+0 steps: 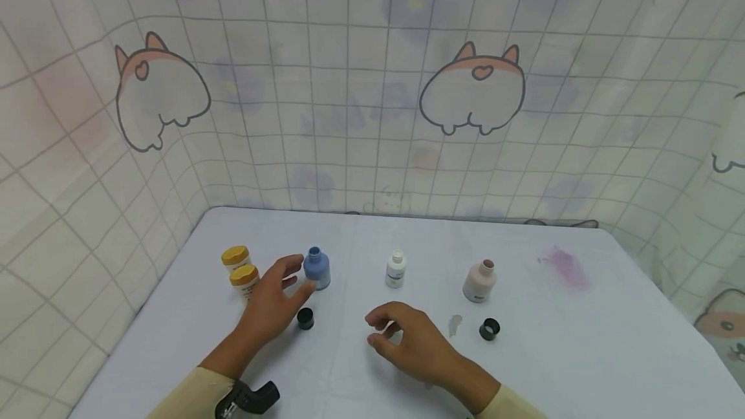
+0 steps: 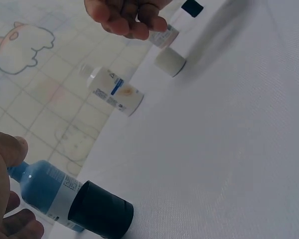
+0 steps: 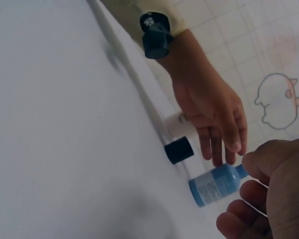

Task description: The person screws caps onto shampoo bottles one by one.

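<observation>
A blue bottle (image 1: 317, 268) with no cap on it stands upright at the left. Beside it is my left hand (image 1: 273, 302), fingers parted and loosely bent; its thumb tip overlaps the bottle's lower edge, and I cannot tell whether they touch. A black cap (image 1: 305, 318) rests just right of that hand. My right hand (image 1: 413, 344) hovers over the middle front with loosely curved fingers, holding nothing. Past it stands a small white bottle (image 1: 395, 269). The left wrist view also has a white cap (image 2: 170, 62) on the table, hidden in the head view.
Two white jars with yellow lids (image 1: 235, 255) stand behind and beside my left hand. To the right are an uncapped pale pink bottle (image 1: 480, 282) and a black ring-like cap (image 1: 489, 329). A pink stain (image 1: 566, 268) marks the white table (image 1: 582, 354); a patterned curtain surrounds it.
</observation>
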